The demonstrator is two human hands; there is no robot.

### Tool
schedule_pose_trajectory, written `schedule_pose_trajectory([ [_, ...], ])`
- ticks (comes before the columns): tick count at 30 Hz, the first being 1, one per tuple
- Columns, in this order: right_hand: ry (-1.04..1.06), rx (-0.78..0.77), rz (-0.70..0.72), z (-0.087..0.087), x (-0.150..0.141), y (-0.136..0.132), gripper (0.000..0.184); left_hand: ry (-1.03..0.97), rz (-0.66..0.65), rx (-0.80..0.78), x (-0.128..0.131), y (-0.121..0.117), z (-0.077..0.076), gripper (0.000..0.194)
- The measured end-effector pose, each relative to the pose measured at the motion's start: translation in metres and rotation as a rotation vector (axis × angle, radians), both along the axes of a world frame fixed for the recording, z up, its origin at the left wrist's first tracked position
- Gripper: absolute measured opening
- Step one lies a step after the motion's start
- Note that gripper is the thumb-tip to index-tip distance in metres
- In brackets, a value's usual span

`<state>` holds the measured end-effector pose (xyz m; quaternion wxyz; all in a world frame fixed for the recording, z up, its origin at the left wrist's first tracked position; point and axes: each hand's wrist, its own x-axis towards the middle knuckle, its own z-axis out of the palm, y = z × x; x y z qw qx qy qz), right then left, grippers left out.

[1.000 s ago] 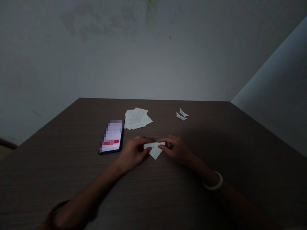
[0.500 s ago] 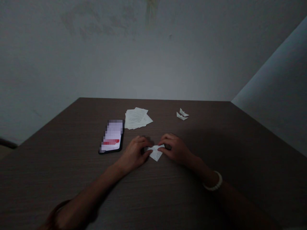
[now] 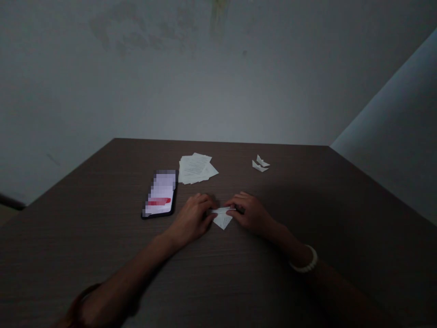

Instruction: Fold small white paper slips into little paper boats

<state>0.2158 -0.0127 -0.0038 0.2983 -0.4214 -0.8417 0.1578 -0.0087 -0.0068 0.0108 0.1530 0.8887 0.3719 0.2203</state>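
Between my two hands, low over the table, is a small folded piece of white paper (image 3: 223,220) with faint print. Its point faces me and its straight edge lies on the far side. My left hand (image 3: 195,216) pinches the paper's left corner between thumb and fingers. From the other side, my right hand (image 3: 250,212) pinches the right corner, its thumb on the near face. The fingertips cover both corners. A pale bracelet circles my right wrist.
A phone (image 3: 160,193) with a lit, pixelated screen lies left of my hands. Behind it is a loose stack of printed paper sheets (image 3: 196,169). Two small paper boats (image 3: 260,164) stand farther back on the right. The brown table (image 3: 211,282) meets a grey wall (image 3: 218,91).
The far edge of the folded paper looks flatter and straighter between my fingers. Both hands keep their pinch in nearly the same spot. The view has shifted very slightly.
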Motion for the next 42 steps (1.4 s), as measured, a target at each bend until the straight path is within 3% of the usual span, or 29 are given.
schedule_pose_trajectory([
  [10,0.011,0.044,0.051,-0.001,-0.001,0.0,0.005,0.008,-0.014,0.007,0.0,0.002,-0.002,0.011],
  [20,-0.015,0.082,0.074,-0.002,-0.003,-0.001,0.007,0.008,-0.02,-0.028,0.0,0.002,-0.002,0.013],
  [35,-0.185,0.137,0.132,0.007,0.002,-0.002,0.014,0.205,-0.178,0.226,-0.003,0.0,0.005,0.022],
  [42,-0.27,0.175,0.134,0.012,0.003,-0.006,0.017,0.244,-0.214,0.22,-0.004,-0.003,0.008,0.021],
])
